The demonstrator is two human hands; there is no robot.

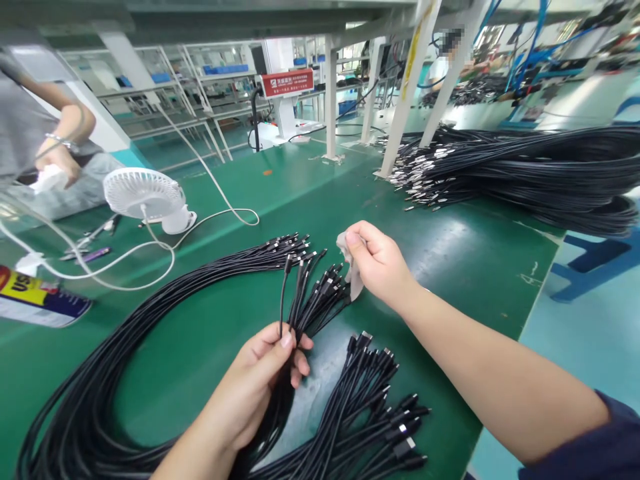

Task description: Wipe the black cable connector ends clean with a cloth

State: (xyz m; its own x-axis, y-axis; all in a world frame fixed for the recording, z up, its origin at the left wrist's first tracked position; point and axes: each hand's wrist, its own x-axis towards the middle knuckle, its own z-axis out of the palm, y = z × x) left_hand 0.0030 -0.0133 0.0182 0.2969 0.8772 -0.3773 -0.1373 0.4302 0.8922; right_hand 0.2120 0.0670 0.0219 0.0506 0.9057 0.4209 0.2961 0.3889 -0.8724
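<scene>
My left hand [265, 373] is closed round a bunch of black USB cables [313, 307], whose plug ends fan out above my fingers. To the right, my right hand [377, 263] pinches a crumpled pale cloth [356, 283], which hangs beside the plug ends. The held cables run down past my wrist toward the near edge. Another cable bundle [165, 300] curves along the left, its plugs lying just beyond my left hand. More loose cable ends [370, 393] are spread at the lower right. Whether the cloth touches a plug I cannot tell.
On the green table [280, 180] stand a white fan [145, 193] with a trailing white cord and, at far left, a spray can [43, 300]. A large cable pile [500, 167] lies back right near metal posts [407, 87]. Another person's hand [57, 167] shows upper left.
</scene>
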